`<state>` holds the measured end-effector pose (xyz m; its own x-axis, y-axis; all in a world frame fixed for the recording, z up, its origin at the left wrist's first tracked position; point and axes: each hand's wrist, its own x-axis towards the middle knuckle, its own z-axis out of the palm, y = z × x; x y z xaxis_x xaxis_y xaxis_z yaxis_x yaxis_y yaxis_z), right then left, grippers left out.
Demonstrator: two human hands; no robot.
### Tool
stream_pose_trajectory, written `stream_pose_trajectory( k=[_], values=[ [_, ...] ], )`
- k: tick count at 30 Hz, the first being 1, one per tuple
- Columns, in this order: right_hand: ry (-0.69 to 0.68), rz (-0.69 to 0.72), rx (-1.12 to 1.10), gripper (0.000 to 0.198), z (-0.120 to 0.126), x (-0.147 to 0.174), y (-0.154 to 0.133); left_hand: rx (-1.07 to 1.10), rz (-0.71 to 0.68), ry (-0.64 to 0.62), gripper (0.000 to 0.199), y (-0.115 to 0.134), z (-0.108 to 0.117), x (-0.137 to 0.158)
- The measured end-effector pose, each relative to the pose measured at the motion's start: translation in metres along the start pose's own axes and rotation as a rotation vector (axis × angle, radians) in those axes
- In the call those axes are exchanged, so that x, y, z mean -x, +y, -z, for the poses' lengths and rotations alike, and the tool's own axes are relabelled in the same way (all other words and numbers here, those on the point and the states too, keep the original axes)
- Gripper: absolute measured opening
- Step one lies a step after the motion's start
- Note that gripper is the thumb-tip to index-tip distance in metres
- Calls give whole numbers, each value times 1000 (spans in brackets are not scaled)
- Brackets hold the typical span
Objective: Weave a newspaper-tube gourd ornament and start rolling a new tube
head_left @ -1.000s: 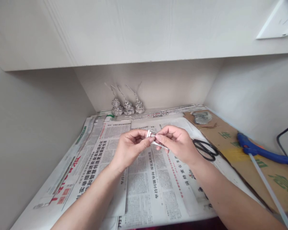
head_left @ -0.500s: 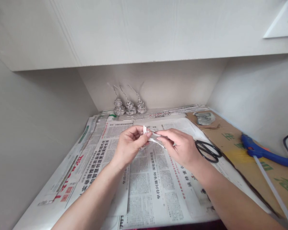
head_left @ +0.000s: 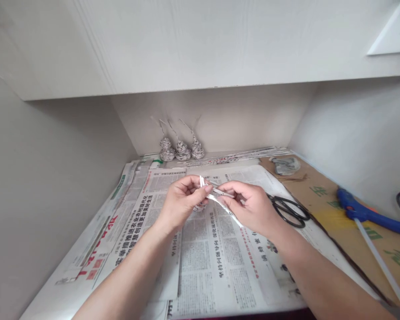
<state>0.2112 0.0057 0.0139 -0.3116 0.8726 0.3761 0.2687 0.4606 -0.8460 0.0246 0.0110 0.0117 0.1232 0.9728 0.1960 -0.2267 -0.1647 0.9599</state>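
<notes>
Between my hands is a small woven piece of rolled newspaper strips (head_left: 200, 207), mostly hidden behind my fingers. My left hand (head_left: 186, 195) is closed on it, with short white strip ends sticking up past the thumb. The fingers of my right hand (head_left: 245, 202) pinch a paper strip (head_left: 224, 192) that runs out of the piece to the right. Another paper strip (head_left: 231, 214) slants down to the right below that hand. Black-handled scissors (head_left: 290, 210) lie just beyond my right hand.
Three woven gourd shapes (head_left: 181, 150) stand at the back, beside a bundle of long paper sticks (head_left: 240, 155). Newspaper (head_left: 200, 266) covers the table. On the right, a blue glue gun (head_left: 360, 209) with a glue stick lies on cardboard (head_left: 323, 202). An overhanging panel (head_left: 200, 49) crosses above.
My right fingers have shifted slightly along the strips. The lower strip now points down to the right, its end in view. My left hand stays nearly in place.
</notes>
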Motion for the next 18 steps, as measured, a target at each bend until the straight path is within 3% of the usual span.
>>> stream_pose_trajectory(
  k=[3,8,11,14,18],
  values=[
    [32,52,102,17,1,1,-1,-4,2,3,19,0,0,0],
    [-236,-268,-389,29,6,-3,2,1,11,-31,18,0,-1,2],
    [-324,-397,-568,33,7,-5,5,0,21,-44,19,0,-1,2],
    [-326,-336,-484,31,5,-4,3,-4,24,-34,20,0,-1,2],
    [-122,-73,-53,20,1,0,-2,-10,18,-20,19,2,-2,2]
  ],
)
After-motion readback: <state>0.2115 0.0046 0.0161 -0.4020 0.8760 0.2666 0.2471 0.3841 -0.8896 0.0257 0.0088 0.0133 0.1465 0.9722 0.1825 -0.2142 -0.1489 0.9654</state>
